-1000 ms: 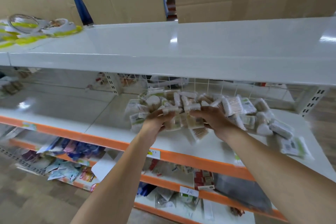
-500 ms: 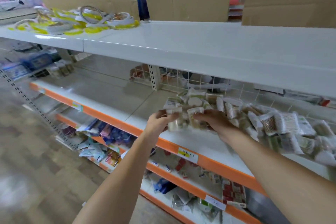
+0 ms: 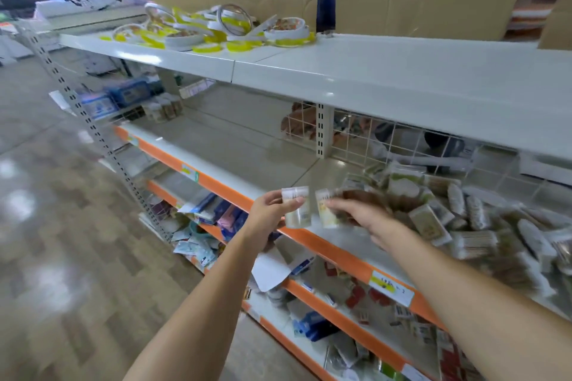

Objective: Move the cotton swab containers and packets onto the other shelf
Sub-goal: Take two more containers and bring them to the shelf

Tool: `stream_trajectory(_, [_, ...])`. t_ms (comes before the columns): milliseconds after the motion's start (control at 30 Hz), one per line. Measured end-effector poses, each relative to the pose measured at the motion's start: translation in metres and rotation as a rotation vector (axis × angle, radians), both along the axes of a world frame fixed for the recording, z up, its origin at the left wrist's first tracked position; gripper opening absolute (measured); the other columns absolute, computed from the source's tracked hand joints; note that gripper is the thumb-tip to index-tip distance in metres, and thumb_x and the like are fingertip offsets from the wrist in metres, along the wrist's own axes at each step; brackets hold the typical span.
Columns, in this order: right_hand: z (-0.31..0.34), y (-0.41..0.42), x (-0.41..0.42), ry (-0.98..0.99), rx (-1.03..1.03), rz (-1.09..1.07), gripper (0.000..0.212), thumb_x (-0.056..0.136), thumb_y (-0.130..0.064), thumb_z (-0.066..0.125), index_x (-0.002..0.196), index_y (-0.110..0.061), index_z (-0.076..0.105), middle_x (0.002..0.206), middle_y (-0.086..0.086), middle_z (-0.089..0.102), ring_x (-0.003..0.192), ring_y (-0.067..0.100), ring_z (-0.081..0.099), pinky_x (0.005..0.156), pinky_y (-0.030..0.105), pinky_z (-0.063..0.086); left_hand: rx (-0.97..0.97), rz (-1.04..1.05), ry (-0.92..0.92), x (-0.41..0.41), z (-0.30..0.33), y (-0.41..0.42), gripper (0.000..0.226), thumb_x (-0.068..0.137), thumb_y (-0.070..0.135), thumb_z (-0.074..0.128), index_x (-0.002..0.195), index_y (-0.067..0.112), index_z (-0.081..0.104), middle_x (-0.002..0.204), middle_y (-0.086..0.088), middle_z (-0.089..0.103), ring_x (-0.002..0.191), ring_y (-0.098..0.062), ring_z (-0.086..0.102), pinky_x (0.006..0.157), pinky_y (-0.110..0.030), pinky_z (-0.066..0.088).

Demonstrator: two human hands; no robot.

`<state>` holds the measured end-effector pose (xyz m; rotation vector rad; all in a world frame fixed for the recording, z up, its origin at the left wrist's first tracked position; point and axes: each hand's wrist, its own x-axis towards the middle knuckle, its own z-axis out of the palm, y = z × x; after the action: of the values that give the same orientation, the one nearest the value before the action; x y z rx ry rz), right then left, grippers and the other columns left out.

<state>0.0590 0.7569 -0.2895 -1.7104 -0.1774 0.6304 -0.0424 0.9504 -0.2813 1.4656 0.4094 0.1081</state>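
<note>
Since a second ago my left hand (image 3: 272,210) and right hand (image 3: 359,213) each grip a cotton swab container (image 3: 297,206), lifted left of the pile (image 3: 458,210), transfer beginning.

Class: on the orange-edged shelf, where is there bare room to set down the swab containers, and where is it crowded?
Bare: the orange-edged shelf left of the swab pile, up to the small jars at its far-left back. Crowded: the pile itself, right of the wire grid's post.

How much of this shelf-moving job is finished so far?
Hardly any. The bare white shelf section to the left holds nothing moved yet. The left hand and right hand each hold small clear swab containers. The big pile of swab packets remains.
</note>
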Motion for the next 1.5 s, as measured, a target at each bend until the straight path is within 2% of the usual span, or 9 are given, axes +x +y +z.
stream_trajectory(167, [-0.004, 0.05, -0.002, -0.068, 0.076, 0.022, 0.024, 0.073, -0.03, 0.087, 0.093, -0.017, 0.078, 0.087, 0.0, 0.079, 0.084, 0.015, 0.074, 0.069, 0.02, 0.056, 0.023, 0.103, 0.006, -0.016, -0.003, 0.042, 0.036, 0.081, 0.025, 0.082, 0.112, 0.013, 0.069, 0.106, -0.006, 0.076, 0.1, -0.028, 0.072, 0.084, -0.043, 0.057])
stream_trajectory(367, [-0.013, 0.125, -0.011, 0.001, 0.121, 0.095, 0.041, 0.07, -0.026, 0.089, 0.105, -0.012, 0.073, 0.1, 0.009, 0.077, 0.094, 0.024, 0.073, 0.09, 0.041, 0.059, 0.005, 0.236, 0.017, -0.045, -0.006, 0.1, 0.031, 0.081, 0.018, 0.081, 0.109, 0.013, 0.07, 0.105, -0.006, 0.076, 0.093, -0.022, 0.074, 0.078, -0.038, 0.062])
stream_trajectory(533, [-0.017, 0.19, -0.023, 0.058, 0.167, 0.169, 0.035, 0.071, -0.016, 0.089, 0.101, -0.011, 0.072, 0.085, 0.006, 0.078, 0.073, 0.017, 0.076, 0.057, 0.028, 0.058, 0.019, 0.351, 0.033, -0.072, -0.01, 0.151, 0.024, 0.081, 0.018, 0.081, 0.103, 0.016, 0.072, 0.107, -0.007, 0.075, 0.097, -0.023, 0.073, 0.082, -0.043, 0.061])
stream_trajectory(700, [-0.018, 0.259, -0.028, 0.063, 0.16, 0.273, 0.022, 0.073, -0.012, 0.087, 0.091, -0.011, 0.074, 0.085, 0.007, 0.078, 0.079, 0.022, 0.074, 0.073, 0.035, 0.06, -0.004, 0.471, 0.049, -0.093, -0.016, 0.201, 0.034, 0.078, 0.024, 0.084, 0.108, 0.015, 0.07, 0.109, -0.004, 0.075, 0.095, -0.015, 0.073, 0.073, -0.031, 0.059])
stream_trajectory(867, [-0.019, 0.332, -0.021, 0.049, 0.166, 0.389, 0.025, 0.075, -0.018, 0.087, 0.096, -0.012, 0.074, 0.092, 0.006, 0.079, 0.083, 0.019, 0.076, 0.07, 0.032, 0.06, -0.008, 0.561, 0.04, -0.097, -0.02, 0.263, 0.05, 0.066, 0.032, 0.089, 0.109, 0.014, 0.072, 0.107, -0.003, 0.076, 0.105, -0.021, 0.071, 0.098, -0.053, 0.053])
stream_trajectory(1033, [-0.019, 0.414, -0.004, 0.061, 0.174, 0.443, 0.029, 0.072, -0.018, 0.089, 0.095, -0.014, 0.072, 0.091, 0.004, 0.079, 0.084, 0.018, 0.076, 0.07, 0.03, 0.06, 0.005, 0.621, 0.034, -0.088, -0.016, 0.329, 0.057, 0.056, 0.042, 0.09, 0.105, 0.019, 0.073, 0.105, 0.0, 0.077, 0.104, -0.018, 0.072, 0.101, -0.054, 0.05])
stream_trajectory(1133, [-0.016, 0.459, 0.007, 0.067, 0.186, 0.459, 0.024, 0.071, -0.017, 0.089, 0.089, -0.015, 0.072, 0.082, -0.001, 0.079, 0.075, 0.011, 0.076, 0.057, 0.021, 0.056, -0.003, 0.644, 0.039, -0.078, -0.01, 0.369, 0.054, 0.057, 0.041, 0.089, 0.104, 0.019, 0.074, 0.103, 0.001, 0.077, 0.102, -0.017, 0.072, 0.101, -0.053, 0.051])
stream_trajectory(1333, [-0.008, 0.545, 0.032, 0.027, 0.17, 0.513, 0.02, 0.074, -0.021, 0.087, 0.088, -0.018, 0.074, 0.078, -0.01, 0.077, 0.067, 0.001, 0.07, 0.054, 0.016, 0.051, -0.007, 0.716, 0.056, -0.058, 0.001, 0.444, 0.05, 0.069, 0.034, 0.088, 0.112, 0.016, 0.07, 0.112, 0.0, 0.074, 0.108, -0.017, 0.069, 0.103, -0.052, 0.049])
stream_trajectory(1500, [-0.012, 0.605, 0.046, 0.024, 0.159, 0.537, 0.025, 0.074, -0.022, 0.087, 0.095, -0.015, 0.075, 0.097, 0.004, 0.079, 0.101, 0.023, 0.073, 0.093, 0.044, 0.056, -0.006, 0.721, 0.059, -0.044, -0.001, 0.502, 0.043, 0.065, 0.035, 0.088, 0.102, 0.02, 0.072, 0.102, 0.004, 0.077, 0.104, -0.017, 0.071, 0.102, -0.052, 0.05])
